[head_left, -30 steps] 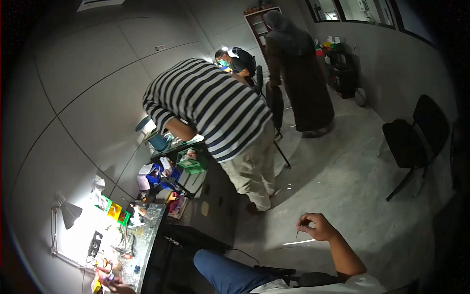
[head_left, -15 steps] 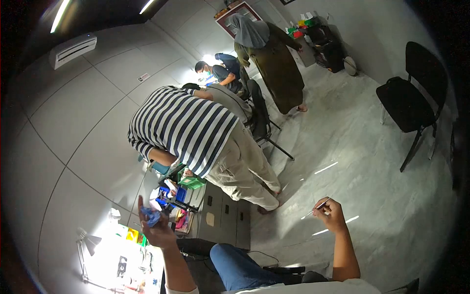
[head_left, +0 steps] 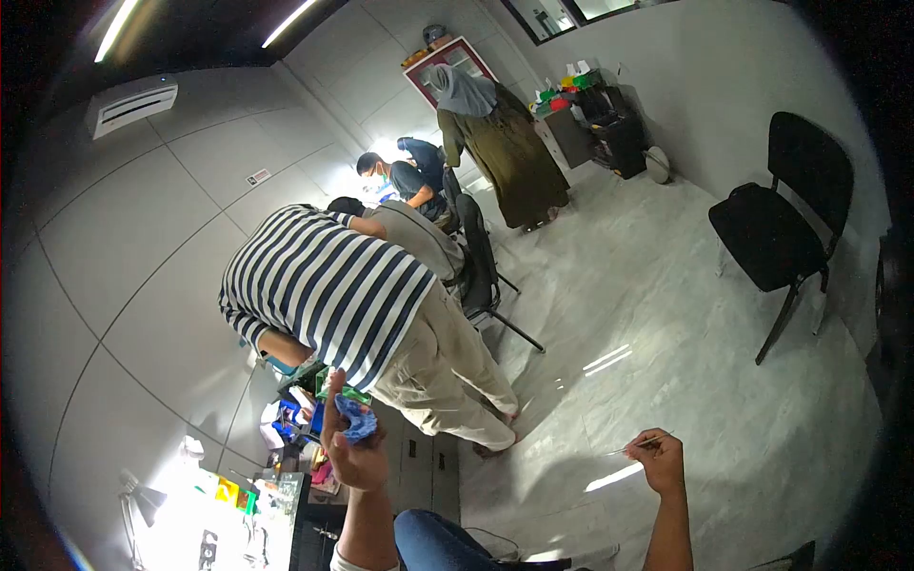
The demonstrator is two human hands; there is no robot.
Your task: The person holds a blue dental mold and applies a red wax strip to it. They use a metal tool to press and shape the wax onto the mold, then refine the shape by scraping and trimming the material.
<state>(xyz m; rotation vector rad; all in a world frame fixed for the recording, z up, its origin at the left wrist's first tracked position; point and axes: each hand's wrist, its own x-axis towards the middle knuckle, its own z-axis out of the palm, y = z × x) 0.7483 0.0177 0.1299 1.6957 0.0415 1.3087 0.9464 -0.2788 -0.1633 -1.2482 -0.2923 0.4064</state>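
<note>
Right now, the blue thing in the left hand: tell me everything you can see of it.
The blue wad is small, crumpled and soft-looking, perhaps cloth or a glove; too blurred to tell. The raised left hand pinches it between thumb and fingers, one finger pointing up. Only that hand touches it; the right hand, pinching a thin tool, is apart.

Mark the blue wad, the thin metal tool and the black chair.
crumpled blue wad (head_left: pixel 357 419): head view, its middle.
thin metal tool (head_left: pixel 635 445): head view, mid-shaft.
black padded chair (head_left: pixel 762 238): head view, seat.
</note>
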